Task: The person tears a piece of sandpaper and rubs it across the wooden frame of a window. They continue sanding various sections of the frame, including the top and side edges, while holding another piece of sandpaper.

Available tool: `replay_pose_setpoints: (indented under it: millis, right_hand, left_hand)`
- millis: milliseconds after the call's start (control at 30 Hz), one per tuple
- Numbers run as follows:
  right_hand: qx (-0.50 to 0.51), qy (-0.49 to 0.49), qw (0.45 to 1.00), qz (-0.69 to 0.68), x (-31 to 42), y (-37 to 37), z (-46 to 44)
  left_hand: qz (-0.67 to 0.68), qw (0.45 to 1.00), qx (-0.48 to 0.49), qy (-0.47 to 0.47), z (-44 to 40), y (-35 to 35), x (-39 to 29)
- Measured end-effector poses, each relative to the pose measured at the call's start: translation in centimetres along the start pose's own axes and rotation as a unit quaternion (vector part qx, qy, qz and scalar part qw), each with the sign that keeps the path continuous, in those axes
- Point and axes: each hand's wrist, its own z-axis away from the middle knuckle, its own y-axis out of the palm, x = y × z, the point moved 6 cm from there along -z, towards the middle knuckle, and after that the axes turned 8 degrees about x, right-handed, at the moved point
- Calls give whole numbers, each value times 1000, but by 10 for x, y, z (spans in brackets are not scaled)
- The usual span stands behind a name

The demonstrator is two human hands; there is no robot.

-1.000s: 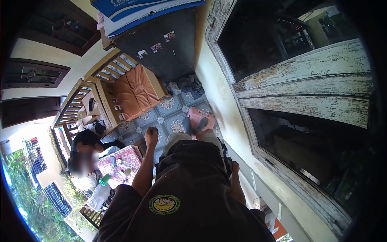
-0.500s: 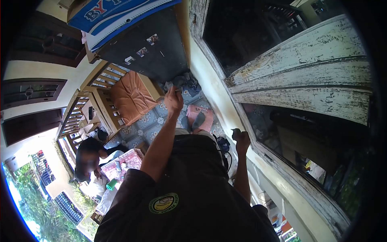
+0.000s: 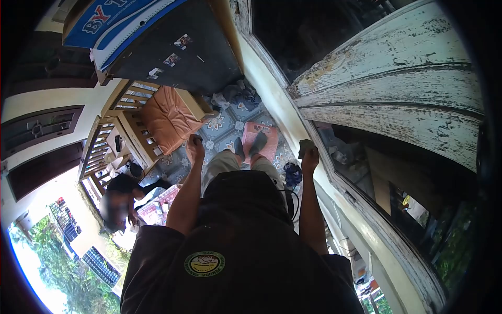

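My left hand (image 3: 195, 150) is closed in front of the orange seat cushion (image 3: 168, 119); a small dark thing shows at its fingertips, too small to name. My right hand (image 3: 310, 159) is raised beside the window frame, its fingers closed on a crumpled grey-green cloth (image 3: 306, 148). Below, my feet in grey socks (image 3: 258, 142) are on and beside a pink mat (image 3: 268, 152) on the patterned tile floor (image 3: 213, 131).
A person (image 3: 121, 201) sits at the left by a table with a pink patterned cloth (image 3: 159, 208). A dark board (image 3: 180, 49), a blue box (image 3: 104, 21) and a weathered window frame (image 3: 387, 89) stand ahead and right. Dark fabric (image 3: 293, 174) lies by the wall.
My left hand rose towards the dark board, then came back down and left. My right hand came up from my side with the cloth and moved slightly further forward. The view has shifted.
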Motion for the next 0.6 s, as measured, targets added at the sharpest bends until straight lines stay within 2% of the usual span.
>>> replay_pose_setpoints:
  millis: [67, 167, 233, 300, 367, 433, 533, 600]
  right_hand:
    - [58, 8, 997, 51, -43, 1, 6]
    - [150, 148, 973, 95, -110, 4, 30]
    - [175, 153, 961, 150, -157, 7, 45]
    - [148, 110, 969, 164, -172, 11, 53]
    - [153, 171, 960, 162, -219, 25, 61]
    - [164, 175, 952, 189, -243, 40, 58]
    - [116, 170, 966, 158, -274, 72, 39]
    - [74, 183, 973, 121, -291, 102, 24]
  left_hand:
    - [-20, 1000, -12, -6, 15, -15, 5]
    - [-31, 999, -21, -10, 20, -29, 15]
    - [-46, 998, 53, 4, 17, -27, 36]
    - [-59, 996, 63, 28, 8, -22, 56]
    - [-65, 990, 126, -24, -1, -14, 90]
    - [-59, 989, 136, 22, -30, 2, 137]
    - [-54, 977, 192, 79, -59, 40, 186]
    - [-75, 963, 258, 9, -85, 77, 221]
